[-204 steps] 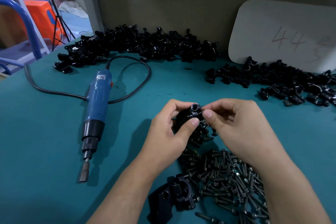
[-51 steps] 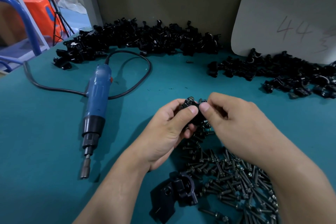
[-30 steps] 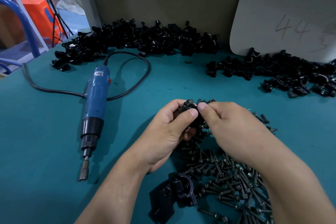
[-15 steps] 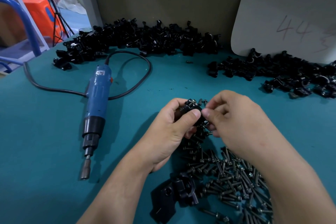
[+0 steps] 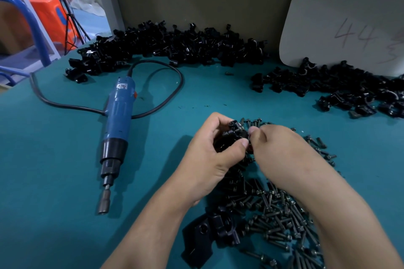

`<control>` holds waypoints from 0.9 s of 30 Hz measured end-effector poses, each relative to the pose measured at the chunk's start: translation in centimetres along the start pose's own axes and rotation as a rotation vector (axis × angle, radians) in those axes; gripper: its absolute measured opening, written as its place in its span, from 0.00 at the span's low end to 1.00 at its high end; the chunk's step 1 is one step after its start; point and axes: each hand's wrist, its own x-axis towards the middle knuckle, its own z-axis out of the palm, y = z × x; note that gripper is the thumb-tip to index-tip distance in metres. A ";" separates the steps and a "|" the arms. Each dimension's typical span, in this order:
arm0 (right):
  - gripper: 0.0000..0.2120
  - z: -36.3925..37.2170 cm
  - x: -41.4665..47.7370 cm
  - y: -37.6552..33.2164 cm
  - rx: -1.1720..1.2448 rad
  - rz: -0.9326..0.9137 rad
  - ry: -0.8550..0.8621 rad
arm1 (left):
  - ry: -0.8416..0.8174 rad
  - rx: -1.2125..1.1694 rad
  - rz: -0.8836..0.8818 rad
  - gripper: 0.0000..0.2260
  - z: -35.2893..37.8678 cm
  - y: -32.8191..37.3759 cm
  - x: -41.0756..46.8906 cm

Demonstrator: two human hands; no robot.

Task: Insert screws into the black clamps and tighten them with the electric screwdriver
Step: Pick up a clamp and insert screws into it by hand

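Both forearms reach in from below, and the hands meet above the screws (image 5: 279,220). The left hand (image 5: 209,159) has its grip curled round a clamp (image 5: 235,134), thumb across the front. The right hand (image 5: 282,155), knuckles up, pinches the clamp's right edge. The screwdriver (image 5: 118,120) lies on the bench (image 5: 43,170) to the left.

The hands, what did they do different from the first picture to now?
The left hand still holds the black clamp, which seems a little turned. The right hand shifted from pinching at the clamp's top to pinching at its right side; any screw there is hidden. Nothing was picked up or let go. The electric screwdriver, screw pile and clamp heaps lie as before.
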 end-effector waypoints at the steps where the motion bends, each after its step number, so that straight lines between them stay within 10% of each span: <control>1: 0.17 0.1 0.0 -0.1 0.009 -0.004 -0.001 | 0.015 -0.006 -0.004 0.10 0.0 -0.1 0.0; 8: 0.04 0.8 -0.3 0.0 -0.001 -0.123 0.154 | 0.085 -0.055 -0.071 0.10 0.2 0.1 0.1; 27: 0.11 -0.7 -0.1 1.4 0.323 -0.352 0.245 | 0.071 -0.354 -0.300 0.05 -0.6 1.7 0.2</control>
